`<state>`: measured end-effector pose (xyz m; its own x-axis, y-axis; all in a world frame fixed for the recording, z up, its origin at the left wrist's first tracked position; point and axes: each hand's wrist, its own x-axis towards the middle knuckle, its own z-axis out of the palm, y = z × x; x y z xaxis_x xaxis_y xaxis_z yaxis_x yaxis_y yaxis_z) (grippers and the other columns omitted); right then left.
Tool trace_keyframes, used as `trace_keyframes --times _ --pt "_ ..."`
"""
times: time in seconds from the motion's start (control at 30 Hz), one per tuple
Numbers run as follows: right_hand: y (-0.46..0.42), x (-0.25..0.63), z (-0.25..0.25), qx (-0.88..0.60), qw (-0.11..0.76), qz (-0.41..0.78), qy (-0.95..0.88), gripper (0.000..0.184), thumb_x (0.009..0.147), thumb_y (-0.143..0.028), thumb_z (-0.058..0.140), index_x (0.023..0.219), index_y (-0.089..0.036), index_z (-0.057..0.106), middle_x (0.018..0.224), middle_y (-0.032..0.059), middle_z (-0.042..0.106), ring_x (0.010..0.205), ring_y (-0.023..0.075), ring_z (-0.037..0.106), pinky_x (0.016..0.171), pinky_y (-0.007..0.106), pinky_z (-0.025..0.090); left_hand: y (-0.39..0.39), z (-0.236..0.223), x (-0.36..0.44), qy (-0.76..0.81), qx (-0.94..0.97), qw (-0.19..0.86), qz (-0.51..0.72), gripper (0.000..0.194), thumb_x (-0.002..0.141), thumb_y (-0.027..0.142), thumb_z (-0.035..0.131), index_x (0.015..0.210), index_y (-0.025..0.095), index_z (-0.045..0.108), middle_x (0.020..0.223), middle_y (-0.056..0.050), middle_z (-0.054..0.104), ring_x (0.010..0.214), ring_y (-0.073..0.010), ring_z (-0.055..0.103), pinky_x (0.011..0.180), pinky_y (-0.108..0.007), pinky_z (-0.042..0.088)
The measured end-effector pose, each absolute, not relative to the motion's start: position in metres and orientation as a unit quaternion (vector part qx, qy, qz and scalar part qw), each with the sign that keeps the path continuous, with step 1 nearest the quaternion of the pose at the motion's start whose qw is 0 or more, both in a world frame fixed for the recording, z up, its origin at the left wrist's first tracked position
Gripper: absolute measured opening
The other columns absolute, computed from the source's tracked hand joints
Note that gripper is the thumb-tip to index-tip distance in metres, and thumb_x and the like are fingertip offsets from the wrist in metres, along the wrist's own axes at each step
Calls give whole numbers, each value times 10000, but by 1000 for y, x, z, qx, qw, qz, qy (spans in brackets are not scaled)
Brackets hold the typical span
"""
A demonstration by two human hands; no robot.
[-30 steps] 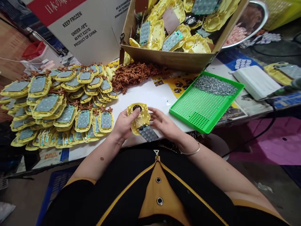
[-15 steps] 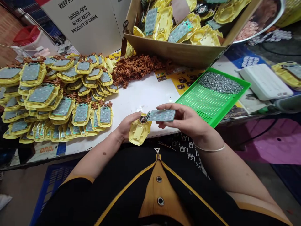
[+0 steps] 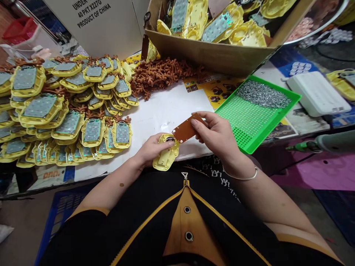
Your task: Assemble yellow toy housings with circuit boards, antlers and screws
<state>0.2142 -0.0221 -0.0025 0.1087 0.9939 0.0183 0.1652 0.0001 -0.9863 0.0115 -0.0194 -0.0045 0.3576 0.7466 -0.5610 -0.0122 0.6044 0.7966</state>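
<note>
My left hand point(image 3: 151, 149) grips a yellow plastic shell point(image 3: 164, 159) near the table's front edge, thumb across its upper part beside a dark round part. Between the fingers and thumb of my right hand point(image 3: 217, 135) is a circuit board point(image 3: 184, 131), brown side up and tilted. Its left end meets the top of the shell. Any wires between the two are too small to make out. To the left, yellow shells with grey-topped boards and brown antler-shaped pieces point(image 3: 93, 129) lie in a stacked pile.
A heap of brown antler-shaped pieces point(image 3: 163, 75) lies behind my hands. The cardboard box point(image 3: 210, 55) at the back holds yellow shells and boards. On the right are a green tray point(image 3: 249, 147) of small metal screws, a white box point(image 3: 318, 94) and a powered screwdriver point(image 3: 327, 143).
My right hand has taken hold of the circuit board, lifted it off the shell and turned it from its grey side to its brown side. The left hand still holds the shell.
</note>
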Motion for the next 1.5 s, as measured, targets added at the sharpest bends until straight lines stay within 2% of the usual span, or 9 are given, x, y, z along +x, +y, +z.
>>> trace_keyframes --times 0.1,0.33,0.5,0.63,0.87,1.03,1.13,1.27,1.5 --pt "-22 213 -9 -556 503 469 -466 409 844 -302 678 1234 -195 618 486 -92 515 379 99 483 392 266 385 -20 -7 10 503 357 748 246 457 627 349 862 972 160 629 778 -23 712 652 -172 674 625 -306 536" --pt "-31 229 1 -424 460 571 -531 445 730 -427 817 1050 -214 592 869 17 722 722 151 693 642 300 558 -19 -7 11 504 363 745 244 446 635 349 856 966 166 620 756 -5 692 632 -156 651 628 -299 513" --pt "-39 245 7 -505 432 329 -671 206 805 -441 765 831 -245 706 733 22 657 616 150 570 589 336 435 -18 -3 13 510 374 736 242 400 620 309 839 929 161 632 753 -3 683 638 -152 636 624 -294 500" --pt "-46 248 9 -552 448 215 -669 265 789 -471 765 687 -240 681 689 28 559 618 156 495 556 330 357 -18 -3 16 515 420 705 249 372 629 288 811 935 158 646 795 -6 679 685 -148 624 669 -296 502" --pt "-50 234 -4 -624 443 367 -530 446 798 -560 710 581 -223 515 504 -43 454 497 102 391 483 272 291 -20 -4 20 513 603 558 250 272 750 263 703 1005 171 682 1010 -53 725 952 -206 650 910 -338 480" --pt "-48 222 -5 -604 470 377 -522 416 795 -559 716 626 -214 556 539 -32 496 521 103 433 497 270 323 -21 -5 17 517 568 593 241 318 798 317 677 1079 169 658 1019 -49 719 948 -211 656 855 -324 502" --pt "-48 219 -7 -587 485 402 -508 319 790 -487 732 924 -211 643 593 -40 541 523 112 471 499 272 366 -22 -8 15 502 554 616 249 357 810 328 678 1128 168 641 1055 -55 715 962 -211 656 834 -315 509" --pt "-49 218 -9 -568 452 483 -488 530 771 -383 735 1239 -183 585 649 -43 577 524 109 509 489 263 400 -22 -11 12 480 574 608 264 374 800 306 713 1143 173 648 1136 -69 704 1042 -215 639 911 -319 490" --pt "-51 222 -10 -537 449 594 -396 349 708 -322 739 1016 -157 725 840 53 733 634 120 617 555 266 496 -23 -8 11 485 494 669 269 394 780 342 764 1110 172 634 1007 -52 690 863 -184 651 770 -305 521"
